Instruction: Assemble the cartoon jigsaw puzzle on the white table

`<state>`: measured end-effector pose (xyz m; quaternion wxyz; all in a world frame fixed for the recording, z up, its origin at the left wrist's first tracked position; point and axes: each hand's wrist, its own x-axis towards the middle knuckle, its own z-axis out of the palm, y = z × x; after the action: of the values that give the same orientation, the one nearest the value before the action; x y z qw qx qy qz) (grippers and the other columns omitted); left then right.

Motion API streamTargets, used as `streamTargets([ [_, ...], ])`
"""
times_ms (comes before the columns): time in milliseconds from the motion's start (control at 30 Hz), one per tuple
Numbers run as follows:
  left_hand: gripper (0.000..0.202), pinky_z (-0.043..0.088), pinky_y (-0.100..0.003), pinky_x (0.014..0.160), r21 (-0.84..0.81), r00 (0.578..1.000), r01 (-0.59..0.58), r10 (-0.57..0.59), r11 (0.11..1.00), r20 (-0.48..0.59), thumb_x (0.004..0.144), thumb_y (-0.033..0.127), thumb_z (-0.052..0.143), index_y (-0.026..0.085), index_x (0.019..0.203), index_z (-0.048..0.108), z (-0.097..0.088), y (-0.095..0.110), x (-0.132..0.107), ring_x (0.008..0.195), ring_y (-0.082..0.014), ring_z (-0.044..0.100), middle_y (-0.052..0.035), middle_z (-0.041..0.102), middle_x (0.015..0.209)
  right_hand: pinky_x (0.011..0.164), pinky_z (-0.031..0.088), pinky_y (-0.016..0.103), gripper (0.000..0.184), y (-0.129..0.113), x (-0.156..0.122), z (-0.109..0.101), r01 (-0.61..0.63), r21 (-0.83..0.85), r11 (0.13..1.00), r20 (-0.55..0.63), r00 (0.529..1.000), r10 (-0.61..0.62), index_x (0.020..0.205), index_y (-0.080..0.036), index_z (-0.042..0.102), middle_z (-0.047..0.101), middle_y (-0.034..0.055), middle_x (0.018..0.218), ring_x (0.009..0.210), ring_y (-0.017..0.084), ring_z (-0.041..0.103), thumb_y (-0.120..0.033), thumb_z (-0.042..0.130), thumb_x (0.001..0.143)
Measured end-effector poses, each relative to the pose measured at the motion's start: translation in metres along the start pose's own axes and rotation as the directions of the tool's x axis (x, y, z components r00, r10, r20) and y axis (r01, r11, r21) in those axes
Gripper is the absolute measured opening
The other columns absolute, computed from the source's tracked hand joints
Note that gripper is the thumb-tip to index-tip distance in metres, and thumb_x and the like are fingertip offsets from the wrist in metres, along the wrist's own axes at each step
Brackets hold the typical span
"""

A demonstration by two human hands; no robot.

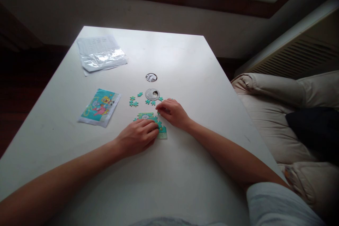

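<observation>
A partly joined jigsaw puzzle (162, 135) in green and teal lies on the white table. My left hand (140, 134) rests over its lower left part, fingers laid across the pieces and hiding much of the picture. Just above the puzzle's upper right corner is my right hand (173, 113), its thumb and fingers drawn together in a pinch. A small teal puzzle piece (158, 112) shows at those fingertips, mostly covered. Loose teal puzzle pieces (134, 103) are scattered beyond the puzzle, several to the left and others (150, 102) close to my right hand.
A round metal table fitting (152, 94) with a hole sits behind the loose pieces, and a round opening (151, 77) lies farther back. To the left is a cartoon picture packet (100, 107). Papers in a clear plastic sleeve (102, 54) lie far left. A cushioned sofa (265, 120) borders the right.
</observation>
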<state>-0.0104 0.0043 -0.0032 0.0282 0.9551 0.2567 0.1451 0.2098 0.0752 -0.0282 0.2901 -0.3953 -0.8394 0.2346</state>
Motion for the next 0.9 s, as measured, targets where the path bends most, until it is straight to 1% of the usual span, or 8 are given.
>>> streamTargets([
  [167,0.019,0.052,-0.035,0.086,-0.017,1.0,0.021,-0.021,1.0,-0.023,0.101,0.023,0.047,0.019,0.101,0.066,-0.003,-0.002,0.0,0.102,-0.0212,0.065,-0.0073,0.071,0.106,0.089,0.04,0.035,0.009,0.004,0.0,-0.002,0.021,-0.085,0.996,-0.003,1.0,-0.021,0.095,-0.024,0.069,0.068,0.002,0.086,0.087,0.02,0.055,-0.018,0.063,0.091],
  [267,0.018,0.05,-0.035,0.085,-0.019,0.992,0.113,-0.114,0.993,-0.057,0.101,0.025,0.049,0.02,0.098,0.066,-0.009,-0.013,-0.002,0.096,-0.0199,0.065,-0.0054,0.072,0.102,0.088,0.04,0.035,0.008,0.005,0.0,-0.003,0.022,-0.1,0.995,-0.025,0.999,-0.025,0.094,-0.024,0.068,0.068,0.0029,0.089,0.089,0.02,0.055,-0.02,0.062,0.092],
  [333,0.019,0.049,-0.036,0.085,0.014,0.961,0.257,-0.254,0.966,-0.113,0.101,0.025,0.049,0.02,0.096,0.067,-0.014,-0.026,-0.003,0.093,-0.0201,0.065,-0.005,0.072,0.101,0.087,0.04,0.035,0.007,0.006,0.0,-0.004,0.027,-0.101,0.994,-0.03,0.999,-0.03,0.093,-0.024,0.068,0.067,0.003,0.088,0.089,0.02,0.055,-0.021,0.062,0.093],
  [433,0.022,0.049,-0.039,0.082,0.096,0.874,0.473,-0.454,0.876,-0.173,0.1,0.027,0.049,0.021,0.097,0.069,-0.018,-0.05,-0.007,0.092,-0.0235,0.063,-0.0057,0.071,0.099,0.085,0.04,0.035,0.008,0.008,0.0,-0.005,0.026,-0.097,0.995,-0.028,0.999,-0.029,0.092,-0.023,0.068,0.067,0.003,0.086,0.087,0.02,0.055,-0.02,0.061,0.093],
  [533,0.021,0.048,-0.041,0.081,0.153,0.818,0.573,-0.55,0.805,-0.169,0.097,0.031,0.052,0.021,0.1,0.071,-0.017,-0.067,-0.011,0.094,-0.0263,0.062,-0.0067,0.07,0.1,0.085,0.039,0.035,0.008,0.009,-0.001,-0.005,0.024,-0.092,0.995,-0.026,0.999,-0.027,0.091,-0.023,0.068,0.068,0.003,0.086,0.085,0.02,0.054,-0.02,0.061,0.093],
  [600,0.023,0.047,-0.042,0.081,0.186,0.802,0.597,-0.574,0.78,-0.167,0.096,0.034,0.054,0.021,0.102,0.072,-0.014,-0.071,-0.013,0.093,-0.0268,0.061,-0.0077,0.068,0.098,0.085,0.039,0.035,0.008,0.009,-0.001,-0.005,0.028,-0.09,0.996,-0.025,0.999,-0.031,0.091,-0.023,0.068,0.068,0.003,0.086,0.086,0.02,0.054,-0.021,0.06,0.093],
  [733,0.025,0.047,-0.042,0.081,0.222,0.819,0.574,-0.554,0.788,-0.152,0.095,0.037,0.055,0.021,0.105,0.071,-0.01,-0.069,-0.014,0.094,-0.0279,0.059,-0.0091,0.066,0.097,0.086,0.038,0.035,0.008,0.008,0.001,-0.004,0.028,-0.086,0.996,-0.017,0.999,-0.03,0.092,-0.024,0.068,0.068,0.0026,0.087,0.086,0.019,0.054,-0.021,0.06,0.093],
  [900,0.025,0.048,-0.041,0.083,0.158,0.864,0.504,-0.491,0.849,-0.111,0.097,0.029,0.051,0.025,0.11,0.072,-0.006,-0.071,-0.014,0.092,-0.0252,0.056,-0.0076,0.064,0.099,0.086,0.038,0.035,0.008,0.007,0.001,-0.004,0.031,-0.094,0.995,-0.018,0.999,-0.032,0.092,-0.023,0.068,0.068,0.0022,0.086,0.085,0.019,0.054,-0.02,0.061,0.093],
])
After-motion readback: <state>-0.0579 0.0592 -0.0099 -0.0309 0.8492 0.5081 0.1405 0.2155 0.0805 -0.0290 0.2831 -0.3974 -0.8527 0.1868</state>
